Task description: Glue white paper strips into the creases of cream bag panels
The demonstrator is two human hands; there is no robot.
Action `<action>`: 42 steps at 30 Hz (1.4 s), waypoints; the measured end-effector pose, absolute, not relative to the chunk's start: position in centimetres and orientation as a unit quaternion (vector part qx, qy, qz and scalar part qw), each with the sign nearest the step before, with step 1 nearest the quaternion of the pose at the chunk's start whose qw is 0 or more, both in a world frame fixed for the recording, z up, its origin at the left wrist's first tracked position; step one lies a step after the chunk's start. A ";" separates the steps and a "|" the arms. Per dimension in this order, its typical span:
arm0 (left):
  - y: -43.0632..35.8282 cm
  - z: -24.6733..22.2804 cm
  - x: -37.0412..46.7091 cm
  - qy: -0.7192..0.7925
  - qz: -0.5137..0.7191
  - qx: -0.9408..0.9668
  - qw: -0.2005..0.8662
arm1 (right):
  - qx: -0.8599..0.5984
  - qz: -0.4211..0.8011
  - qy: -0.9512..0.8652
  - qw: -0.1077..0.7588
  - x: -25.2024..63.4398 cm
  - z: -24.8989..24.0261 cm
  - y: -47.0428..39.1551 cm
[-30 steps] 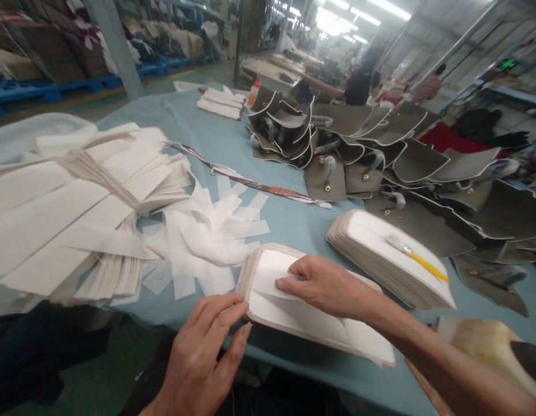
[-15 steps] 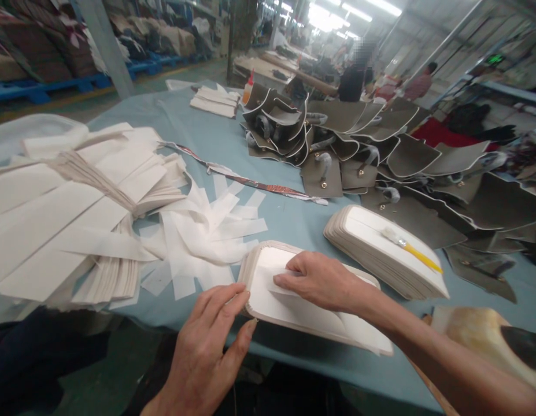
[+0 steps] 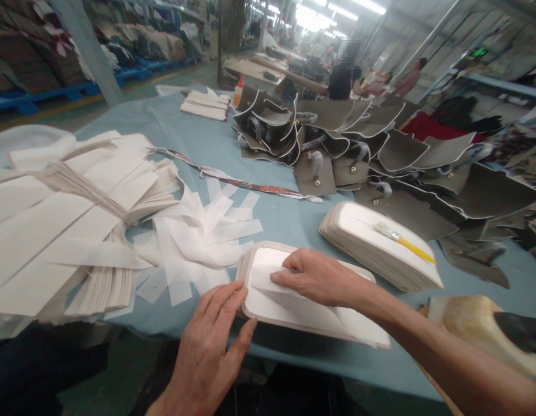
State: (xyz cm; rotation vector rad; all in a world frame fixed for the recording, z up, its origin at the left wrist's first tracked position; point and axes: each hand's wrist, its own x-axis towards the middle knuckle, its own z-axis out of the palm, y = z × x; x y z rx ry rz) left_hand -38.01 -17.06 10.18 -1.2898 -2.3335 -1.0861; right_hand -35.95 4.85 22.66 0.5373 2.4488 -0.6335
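Right hand [image 3: 317, 277] curled, fingers bunched on the white-topped stack [image 3: 294, 306] | left hand [image 3: 209, 341] half open, fingertips against the stack's end | desk [image 3: 268, 222] beneath

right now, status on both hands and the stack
Left hand open, touching left end of near stack. Right hand curled, on its white top. Brush on far stack, apart from both hands.

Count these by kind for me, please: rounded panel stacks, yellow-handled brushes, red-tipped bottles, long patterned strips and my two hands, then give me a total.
Rounded panel stacks: 2 (near stack, far stack)
Yellow-handled brush: 1
Red-tipped bottle: 1
Long patterned strip: 1
Hands: 2 (left hand, right hand)
Total: 7
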 end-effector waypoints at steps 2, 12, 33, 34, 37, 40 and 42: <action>-17.0 10.1 -38.0 -0.803 -0.374 -0.446 0.129 | 0.201 -0.249 0.907 0.275 -35.9 22.7 5.2; -17.0 10.2 -38.0 -0.804 -0.380 -0.441 0.121 | 0.198 -0.273 0.900 0.278 -35.9 22.5 4.8; -17.0 10.1 -39.0 -0.800 -0.370 -0.457 0.124 | 0.214 -0.203 0.918 0.265 -35.7 22.0 4.4; -17.0 10.1 -38.9 -0.800 -0.369 -0.457 0.123 | 0.214 -0.202 0.919 0.264 -35.8 22.0 4.4; -17.1 9.9 -38.9 -0.800 -0.364 -0.461 0.124 | 0.211 -0.203 0.920 0.262 -35.9 21.8 4.4; -17.0 10.0 -38.9 -0.800 -0.361 -0.463 0.127 | 0.208 -0.204 0.921 0.259 -35.9 21.7 4.4; -16.9 10.1 -39.1 -0.801 -0.352 -0.467 0.130 | 0.206 -0.204 0.922 0.257 -35.9 21.6 4.4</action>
